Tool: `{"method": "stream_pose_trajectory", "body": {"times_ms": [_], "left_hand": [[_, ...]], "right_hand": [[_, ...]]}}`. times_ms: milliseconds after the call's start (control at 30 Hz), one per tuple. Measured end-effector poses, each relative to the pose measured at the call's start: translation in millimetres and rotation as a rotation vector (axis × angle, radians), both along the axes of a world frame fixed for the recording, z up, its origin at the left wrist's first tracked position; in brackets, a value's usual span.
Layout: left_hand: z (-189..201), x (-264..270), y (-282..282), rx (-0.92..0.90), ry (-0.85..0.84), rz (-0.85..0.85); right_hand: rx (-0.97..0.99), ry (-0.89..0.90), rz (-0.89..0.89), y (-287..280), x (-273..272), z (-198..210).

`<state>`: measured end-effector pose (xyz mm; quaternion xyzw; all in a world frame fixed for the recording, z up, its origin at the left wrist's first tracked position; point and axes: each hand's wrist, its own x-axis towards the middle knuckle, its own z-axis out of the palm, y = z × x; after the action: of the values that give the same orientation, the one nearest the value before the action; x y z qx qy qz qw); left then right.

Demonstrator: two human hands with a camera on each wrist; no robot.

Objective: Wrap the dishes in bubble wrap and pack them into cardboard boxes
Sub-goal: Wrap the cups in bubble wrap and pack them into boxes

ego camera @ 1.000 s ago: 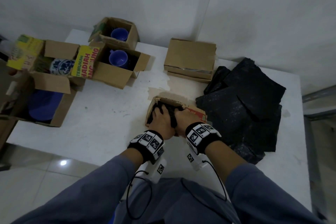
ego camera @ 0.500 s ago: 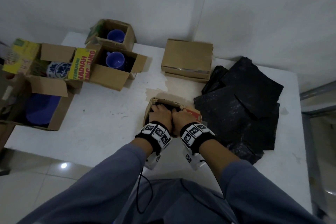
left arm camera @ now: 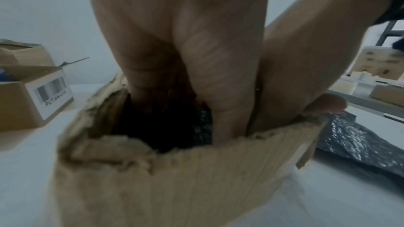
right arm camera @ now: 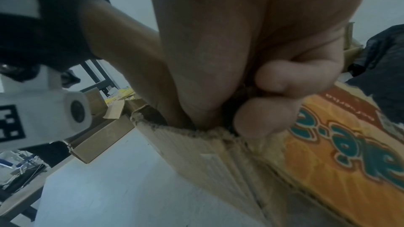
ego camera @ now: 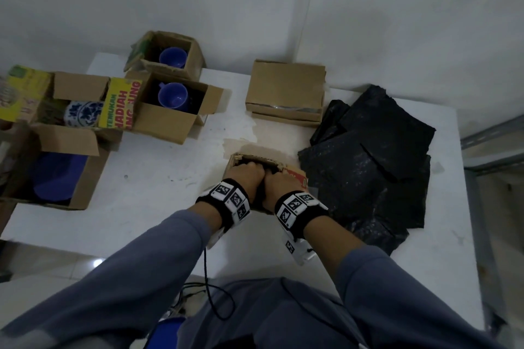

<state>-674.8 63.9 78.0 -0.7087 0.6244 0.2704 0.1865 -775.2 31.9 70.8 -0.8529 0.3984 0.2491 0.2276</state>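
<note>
White table [ego camera: 158,176] by a white wall [ego camera: 397,22]; both hands, left [ego camera: 247,176] and right [ego camera: 279,182], reach into a box [ego camera: 296,176], grip unclear.

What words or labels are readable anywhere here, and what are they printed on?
"TEMUKAN", "HADIAH", cut-off "...UNG": yellow flap of the open cardboard box.
Barcode sticker on a brown cardboard box: text too blurred.
Teal lettering on the orange panel of the torn box both hands reach into: too distorted.
Checkered wristband markers: no words.

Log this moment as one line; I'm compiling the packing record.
stage: packing | left hand and right hand: pushing black-wrapped item into small torn box | spare bubble wrap: right of box
</note>
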Motion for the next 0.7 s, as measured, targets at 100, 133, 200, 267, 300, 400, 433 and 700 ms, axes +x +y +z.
{"method": "stream_pose_trajectory", "body": {"times_ms": [100,133,200,267,300,400,433,700], "left_hand": [[-4.9,4.9,-2.4,-0.011,0.045,0.001],[-6.7,5.6,-2.8,-0.013,0.053,0.0],[-9.3,7.5,-3.2,-0.016,0.057,-0.009],[-11.3,9.2,-3.0,-0.025,0.053,-0.025],[-12.6,9.8,-3.0,-0.033,0.045,-0.038],[-15.7,9.0,-1.5,-0.068,0.001,-0.078],[-16.3,8.0,-0.7,-0.077,-0.019,-0.086],[-20.0,-4.9,5.7,-0.045,0.062,0.155]], "right_hand": [[-0.001,-0.008,0.004,0.3,-0.2,1.4],[0.008,-0.006,0.0,-0.3,0.1,1.3],[0.032,0.004,-0.015,-1.7,1.9,0.3],[0.038,0.012,-0.027,-2.8,4.4,0.5],[0.038,0.016,-0.031,-3.4,5.4,0.3],[0.027,0.013,-0.037,-3.7,6.6,-1.6],[0.018,0.001,-0.039,-3.5,6.3,-2.7],[-0.028,-0.043,-0.018,-6.0,6.7,-3.4]]}}
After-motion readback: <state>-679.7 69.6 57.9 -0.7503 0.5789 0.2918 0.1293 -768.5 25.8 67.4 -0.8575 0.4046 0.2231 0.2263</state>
